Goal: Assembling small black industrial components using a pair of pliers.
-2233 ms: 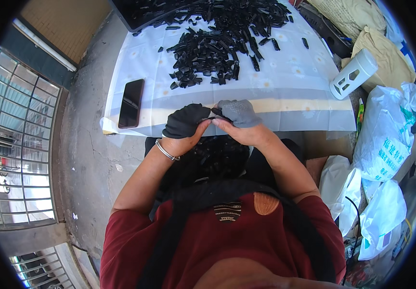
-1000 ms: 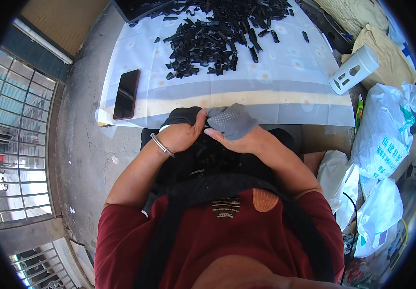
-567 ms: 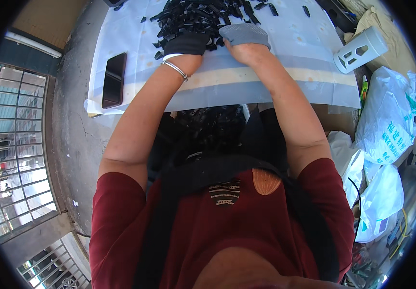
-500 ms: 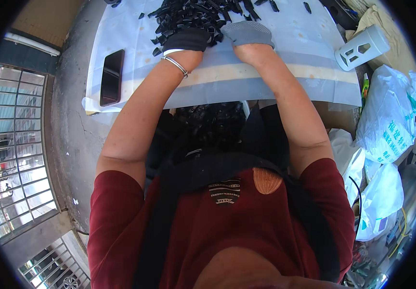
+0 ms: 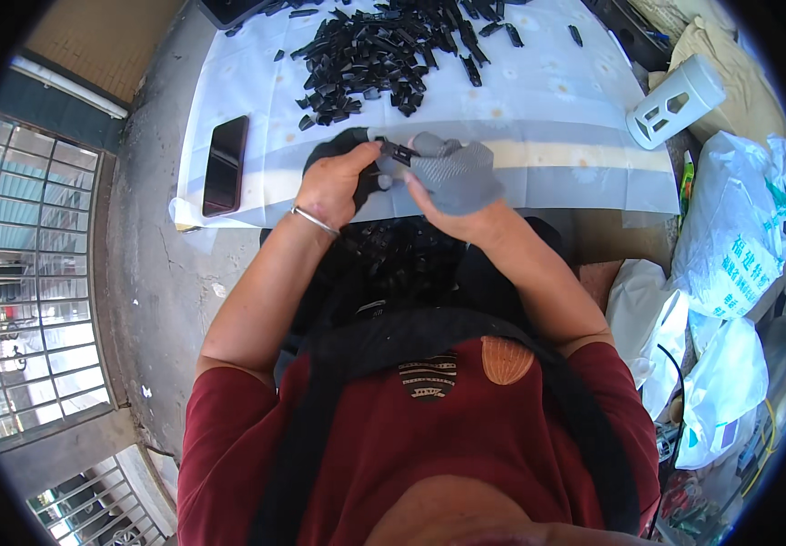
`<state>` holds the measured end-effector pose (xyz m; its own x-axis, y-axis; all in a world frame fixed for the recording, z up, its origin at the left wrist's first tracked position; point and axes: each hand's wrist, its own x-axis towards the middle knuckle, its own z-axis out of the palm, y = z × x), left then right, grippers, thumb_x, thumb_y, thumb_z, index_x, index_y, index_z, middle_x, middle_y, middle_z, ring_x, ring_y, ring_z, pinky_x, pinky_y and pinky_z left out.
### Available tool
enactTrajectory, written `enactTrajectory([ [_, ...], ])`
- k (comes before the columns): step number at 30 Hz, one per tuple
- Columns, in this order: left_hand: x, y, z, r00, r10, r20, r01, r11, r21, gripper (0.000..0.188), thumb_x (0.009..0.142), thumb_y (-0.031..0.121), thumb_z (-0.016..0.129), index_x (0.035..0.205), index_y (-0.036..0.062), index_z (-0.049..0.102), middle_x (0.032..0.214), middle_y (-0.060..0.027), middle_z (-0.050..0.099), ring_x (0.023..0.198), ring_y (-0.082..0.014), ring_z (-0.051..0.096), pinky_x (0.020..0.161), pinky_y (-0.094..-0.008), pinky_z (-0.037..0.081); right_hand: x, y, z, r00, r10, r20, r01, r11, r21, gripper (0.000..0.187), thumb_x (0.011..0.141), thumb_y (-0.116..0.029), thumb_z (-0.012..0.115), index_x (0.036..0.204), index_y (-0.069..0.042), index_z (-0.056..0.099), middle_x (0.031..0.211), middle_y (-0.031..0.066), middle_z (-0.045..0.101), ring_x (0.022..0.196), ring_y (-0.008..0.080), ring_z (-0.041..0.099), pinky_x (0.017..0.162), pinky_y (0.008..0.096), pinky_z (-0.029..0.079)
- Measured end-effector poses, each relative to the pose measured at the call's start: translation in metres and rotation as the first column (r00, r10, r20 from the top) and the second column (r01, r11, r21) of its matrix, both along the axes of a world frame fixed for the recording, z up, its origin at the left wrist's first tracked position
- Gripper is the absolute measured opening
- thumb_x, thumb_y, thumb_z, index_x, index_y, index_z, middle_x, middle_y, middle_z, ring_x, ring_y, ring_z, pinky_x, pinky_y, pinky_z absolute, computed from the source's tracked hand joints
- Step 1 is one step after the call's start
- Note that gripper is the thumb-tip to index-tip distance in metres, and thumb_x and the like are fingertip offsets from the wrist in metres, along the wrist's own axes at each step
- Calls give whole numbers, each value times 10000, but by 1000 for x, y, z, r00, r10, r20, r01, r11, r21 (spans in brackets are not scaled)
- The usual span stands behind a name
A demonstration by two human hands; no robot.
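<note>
Close to the near edge of the table [image 5: 584, 173], my two hands meet around a small black plastic part [image 5: 399, 153]. My left hand [image 5: 338, 180], in a black glove with bare fingertips, grips its left end with thumb and fingers. My right hand [image 5: 457, 177], in a grey dotted glove, is closed on its right side. Fingers hide much of the part. Just beyond my hands lies a heap of similar black plastic pieces [image 5: 366, 64], with a few longer ones [image 5: 471, 70] at its right.
A dark phone [image 5: 226, 166] lies at the table's left. At the right edge a white cylindrical holder with cut-outs [image 5: 675, 102] leans over. Plastic bags [image 5: 730, 227] crowd the right side. Below the table edge, more black pieces [image 5: 402, 246] sit near my lap.
Both hands have drawn back from the heap toward me and come together. The black plastic part now shows between them. The view has shifted slightly, revealing more of the table's far side.
</note>
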<state>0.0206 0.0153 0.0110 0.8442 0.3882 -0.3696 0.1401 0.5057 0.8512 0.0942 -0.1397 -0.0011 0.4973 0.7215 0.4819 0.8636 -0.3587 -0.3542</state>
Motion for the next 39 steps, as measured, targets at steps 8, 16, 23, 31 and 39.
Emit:
enactTrajectory([
  [8,-16,-20,-18,1000,19,17,-13,953,-304,204,780,101,584,930,-36,601,908,-88,609,811,-187,580,758,-295,463,-4,4,-11,982,66,179,-92,985,143,193,728,-200,614,883,-87,597,834,66,598,711,262,549,610,374,415],
  [16,-24,-28,-9,999,-1,49,17,948,-317,266,812,162,570,999,-26,581,985,-75,593,927,-173,544,819,-285,424,-14,3,3,985,122,118,-140,977,158,203,708,-174,642,881,-76,605,846,52,605,689,225,558,595,348,368],
  [23,-29,-27,-9,992,-60,109,67,996,-62,290,891,274,455,972,31,591,901,-44,591,815,-136,539,712,-257,432,-15,2,7,967,203,-155,-174,968,183,215,741,-221,630,886,-65,601,776,79,599,693,265,562,619,372,418],
  [31,-29,-13,-14,990,-114,81,59,865,498,414,927,356,376,750,36,570,575,0,520,481,-88,452,452,-242,360,-12,-16,15,993,112,45,-113,993,41,204,803,-215,560,920,-50,588,787,69,590,683,256,537,631,353,380],
  [39,-27,-16,-9,984,-123,128,23,803,595,413,932,335,369,710,39,553,549,2,492,471,-85,437,446,-245,350,-15,-15,18,960,141,241,-150,989,19,163,776,-212,572,874,-84,591,739,51,564,650,250,520,618,366,377],
])
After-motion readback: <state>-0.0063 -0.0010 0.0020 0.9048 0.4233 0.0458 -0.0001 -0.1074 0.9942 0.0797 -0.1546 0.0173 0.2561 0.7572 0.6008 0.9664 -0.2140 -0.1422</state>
